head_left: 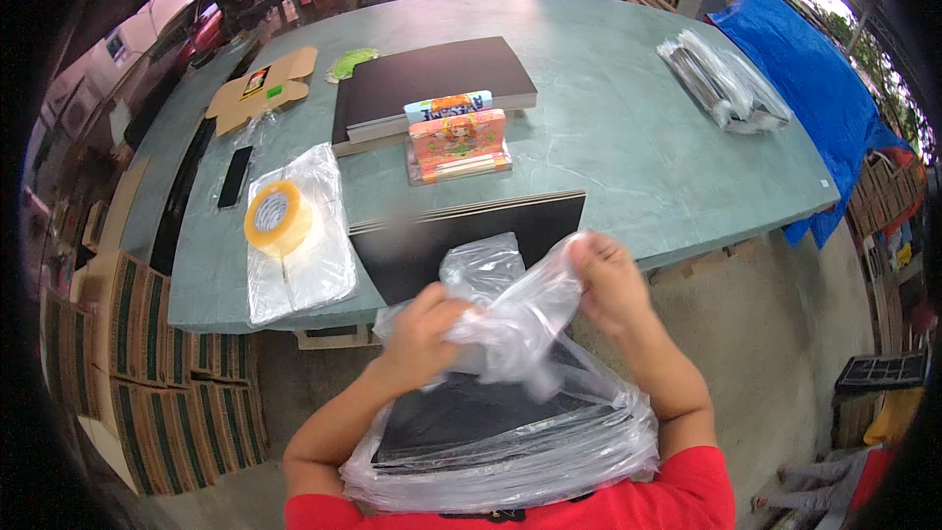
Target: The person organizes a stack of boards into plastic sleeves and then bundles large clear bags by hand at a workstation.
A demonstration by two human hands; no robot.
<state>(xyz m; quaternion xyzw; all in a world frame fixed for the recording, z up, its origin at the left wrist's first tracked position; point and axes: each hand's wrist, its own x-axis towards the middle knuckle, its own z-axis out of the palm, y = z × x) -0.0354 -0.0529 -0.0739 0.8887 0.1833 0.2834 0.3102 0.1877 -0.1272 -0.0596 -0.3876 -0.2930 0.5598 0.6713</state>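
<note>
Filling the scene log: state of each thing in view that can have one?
Plastic: crumpled, bunched
Left hand: closed on plastic
Right hand: closed on plastic
Nearest black stack: under plastic
Tape: wound on its core
Phone: lying flat, screen dark
Cardboard: unfolded, flat
Bundle: wrapped, lying down
Tarp: draped, creased

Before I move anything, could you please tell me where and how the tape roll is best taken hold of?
The tape roll is probably best gripped across its outer wall, from above: it appears to lie flat on the clear plastic stack, round opening facing up and nothing covering it. The left hand is nearer, but grips the crumpled plastic.
</note>
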